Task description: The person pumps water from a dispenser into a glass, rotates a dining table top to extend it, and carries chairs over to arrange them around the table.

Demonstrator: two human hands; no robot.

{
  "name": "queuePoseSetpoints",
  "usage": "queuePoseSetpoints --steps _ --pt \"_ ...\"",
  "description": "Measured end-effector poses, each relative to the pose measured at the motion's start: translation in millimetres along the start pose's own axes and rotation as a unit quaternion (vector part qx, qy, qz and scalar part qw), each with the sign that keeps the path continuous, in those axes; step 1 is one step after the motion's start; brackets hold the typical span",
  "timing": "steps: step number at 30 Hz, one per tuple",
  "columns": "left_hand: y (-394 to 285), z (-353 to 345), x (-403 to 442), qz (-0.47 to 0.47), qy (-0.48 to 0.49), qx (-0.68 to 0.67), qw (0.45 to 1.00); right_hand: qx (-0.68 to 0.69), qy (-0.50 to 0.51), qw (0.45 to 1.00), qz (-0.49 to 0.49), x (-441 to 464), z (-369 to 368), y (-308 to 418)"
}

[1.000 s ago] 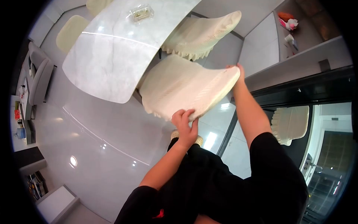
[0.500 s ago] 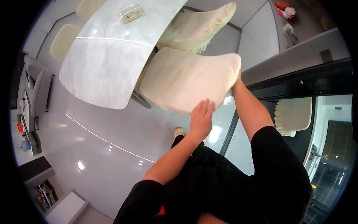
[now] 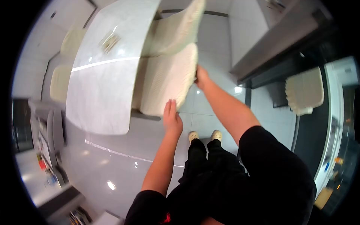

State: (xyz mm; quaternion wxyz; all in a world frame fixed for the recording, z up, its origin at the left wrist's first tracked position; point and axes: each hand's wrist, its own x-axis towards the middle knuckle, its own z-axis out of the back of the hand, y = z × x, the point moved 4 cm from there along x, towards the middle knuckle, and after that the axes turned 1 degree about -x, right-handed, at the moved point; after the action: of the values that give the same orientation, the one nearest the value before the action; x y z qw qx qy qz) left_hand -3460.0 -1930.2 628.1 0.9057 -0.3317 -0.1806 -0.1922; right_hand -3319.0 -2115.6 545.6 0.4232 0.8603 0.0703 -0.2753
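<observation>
A chair (image 3: 165,82) in a ruffled cream fabric cover stands at the long side of the marble-look table (image 3: 101,93), its front part under the tabletop. My left hand (image 3: 173,122) is on the near side edge of its backrest, fingers straight along the inner face and thumb toward the outer side. My right hand (image 3: 201,77) grips the backrest's outer edge farther along; its fingertips are hidden behind the cover. Beyond it, a second cream-covered chair (image 3: 180,32) stands at the same side, close against the first.
A clear plastic box (image 3: 110,42) lies on the table. Cream chairs (image 3: 61,83) line the opposite side. At right, another covered chair (image 3: 305,90) is beside a dark panel. A grey sofa (image 3: 56,127) is at left. My feet in yellow clogs (image 3: 216,135) stand on glossy tile.
The held chair has moved toward the table, more of it now under the top. Both hands moved along with it, and my view has shifted and turned.
</observation>
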Motion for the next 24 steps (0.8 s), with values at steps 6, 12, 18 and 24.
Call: queuePoseSetpoints --steps 6,12,18,24 --pt "-162.0 -67.4 17.5 -0.175 0.124 -0.213 0.953 0.085 -0.069 0.993 0.042 -135.4 122.5 9.9" --pt "-275.9 -189.0 -6.3 -0.229 0.344 -0.311 0.856 0.135 -0.264 0.939 0.174 -240.7 305.6 59.4" --pt "-398.1 -319.2 -43.4 -0.244 0.472 -0.298 0.793 0.194 -0.368 0.87 0.266 -334.0 486.6 107.5" --pt "-508.0 -439.9 -71.6 -0.176 0.55 -0.348 0.739 0.205 -0.437 0.826 0.289 -393.3 612.0 146.3"
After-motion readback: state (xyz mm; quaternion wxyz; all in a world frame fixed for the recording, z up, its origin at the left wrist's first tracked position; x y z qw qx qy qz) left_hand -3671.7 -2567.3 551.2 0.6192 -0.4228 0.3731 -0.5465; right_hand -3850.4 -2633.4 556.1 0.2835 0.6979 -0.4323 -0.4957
